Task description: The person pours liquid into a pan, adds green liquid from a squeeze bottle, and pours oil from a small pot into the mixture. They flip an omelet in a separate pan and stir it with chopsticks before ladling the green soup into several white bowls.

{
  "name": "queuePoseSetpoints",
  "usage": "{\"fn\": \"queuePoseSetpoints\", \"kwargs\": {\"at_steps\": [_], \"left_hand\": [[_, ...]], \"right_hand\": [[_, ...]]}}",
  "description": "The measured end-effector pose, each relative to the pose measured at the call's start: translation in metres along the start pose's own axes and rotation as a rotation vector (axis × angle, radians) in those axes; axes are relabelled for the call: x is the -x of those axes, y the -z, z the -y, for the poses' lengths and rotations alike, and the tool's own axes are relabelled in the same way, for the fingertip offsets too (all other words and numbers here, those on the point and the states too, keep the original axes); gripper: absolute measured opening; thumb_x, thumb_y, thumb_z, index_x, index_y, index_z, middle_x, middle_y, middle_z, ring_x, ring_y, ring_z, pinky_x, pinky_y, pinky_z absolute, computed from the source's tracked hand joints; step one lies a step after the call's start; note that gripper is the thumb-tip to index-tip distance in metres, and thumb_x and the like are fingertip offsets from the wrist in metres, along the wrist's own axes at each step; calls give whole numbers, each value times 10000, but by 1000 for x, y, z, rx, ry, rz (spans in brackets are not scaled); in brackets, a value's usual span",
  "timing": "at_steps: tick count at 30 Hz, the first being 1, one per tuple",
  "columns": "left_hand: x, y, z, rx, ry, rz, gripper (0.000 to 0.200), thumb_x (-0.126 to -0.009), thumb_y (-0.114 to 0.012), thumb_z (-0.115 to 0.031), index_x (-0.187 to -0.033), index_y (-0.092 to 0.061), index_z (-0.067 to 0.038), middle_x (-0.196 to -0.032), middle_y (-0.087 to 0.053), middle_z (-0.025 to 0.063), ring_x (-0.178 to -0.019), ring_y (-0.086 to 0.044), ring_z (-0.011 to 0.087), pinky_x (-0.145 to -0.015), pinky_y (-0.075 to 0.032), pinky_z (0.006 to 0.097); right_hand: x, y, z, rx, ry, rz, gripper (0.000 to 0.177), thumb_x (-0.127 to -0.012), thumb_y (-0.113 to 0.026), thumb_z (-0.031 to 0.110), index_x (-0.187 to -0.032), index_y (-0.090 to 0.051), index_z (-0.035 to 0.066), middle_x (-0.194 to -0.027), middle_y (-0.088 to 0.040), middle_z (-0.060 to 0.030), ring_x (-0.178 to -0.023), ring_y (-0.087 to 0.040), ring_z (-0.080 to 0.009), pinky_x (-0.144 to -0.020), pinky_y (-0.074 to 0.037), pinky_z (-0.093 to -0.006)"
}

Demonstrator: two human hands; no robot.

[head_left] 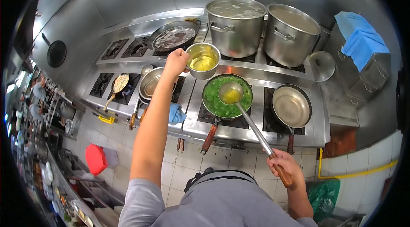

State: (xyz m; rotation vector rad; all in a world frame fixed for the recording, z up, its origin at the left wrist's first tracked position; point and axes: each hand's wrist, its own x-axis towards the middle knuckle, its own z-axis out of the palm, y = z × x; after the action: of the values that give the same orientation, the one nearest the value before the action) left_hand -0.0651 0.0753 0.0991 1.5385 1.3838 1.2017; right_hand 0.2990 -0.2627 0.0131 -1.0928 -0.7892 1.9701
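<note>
Pinches steel bowl [203, 59] with left hand [176, 61] fingers, clasps ladle [231, 94] in right hand [284, 165] fingers; holds it filled over pan of greens [213, 101], not yet tipped

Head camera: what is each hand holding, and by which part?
The left hand grips the round steel bowl of yellow liquid by its left rim. The right hand holds the long steel ladle by the wooden end of its handle.

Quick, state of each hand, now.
Left hand: closed on the rim of the metal bowl of yellow liquid.
Right hand: closed on the ladle handle, cup over the pan of greens.
</note>
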Motion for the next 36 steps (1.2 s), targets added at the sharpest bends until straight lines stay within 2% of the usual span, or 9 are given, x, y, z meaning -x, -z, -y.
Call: {"fn": "queuePoseSetpoints", "kwargs": {"at_steps": [2,5,11,15,22,29,36], "left_hand": [[9,-5,1,6,7,-50,190,-840,-591,-173,-709,-521,-54,-662,-533,22,-572,-540,123,-456,-507,302],[21,-9,9,-21,43,-128,191,-833,-592,-170,-729,-532,-21,-666,-548,46,-576,-552,141,-450,-502,313],[57,-3,27,-12,123,-162,179,-829,-587,-163,-733,-530,-24,-658,-541,50,-548,-553,146,-440,-495,315],[92,3,39,-3,196,-211,175,-833,-589,-160,-731,-513,-40,-655,-524,37,-556,-554,140,-444,-494,309],[160,19,50,42,204,-261,206,-853,-606,-154,-710,-488,-62,-655,-498,15,-562,-526,115,-446,-480,294],[223,40,67,133,266,-292,239,-880,-597,-146,-699,-444,-112,-646,-469,-18,-550,-487,87,-463,-438,262],[287,67,110,242,358,-388,209,-887,-580,-135,-723,-451,-134,-648,-467,-38,-542,-454,67,-476,-385,238]], "right_hand": [[-5,4,5,12,-26,23,529,-856,-574,98,-1345,-419,-31,-770,-545,-57,-489,-543,-126,-420,-420,-235],[-24,14,8,63,2,69,453,-852,-583,108,-1268,-466,-30,-777,-556,-57,-504,-547,-114,-420,-421,-230],[-73,25,22,178,44,119,185,-866,-575,126,-1005,-516,20,-766,-565,-48,-499,-538,-109,-438,-431,-241],[-98,39,38,260,60,93,141,-866,-579,130,-934,-501,35,-750,-560,-43,-490,-533,-111,-438,-436,-246],[-106,82,58,299,134,49,159,-861,-607,155,-952,-525,53,-756,-548,-30,-500,-547,-119,-462,-448,-248],[-48,104,69,340,91,-44,161,-868,-587,125,-989,-520,42,-751,-555,-35,-491,-542,-117,-443,-439,-250],[15,80,57,272,38,-57,216,-842,-566,70,-1048,-523,18,-755,-573,-49,-484,-546,-113,-425,-432,-245]]}}
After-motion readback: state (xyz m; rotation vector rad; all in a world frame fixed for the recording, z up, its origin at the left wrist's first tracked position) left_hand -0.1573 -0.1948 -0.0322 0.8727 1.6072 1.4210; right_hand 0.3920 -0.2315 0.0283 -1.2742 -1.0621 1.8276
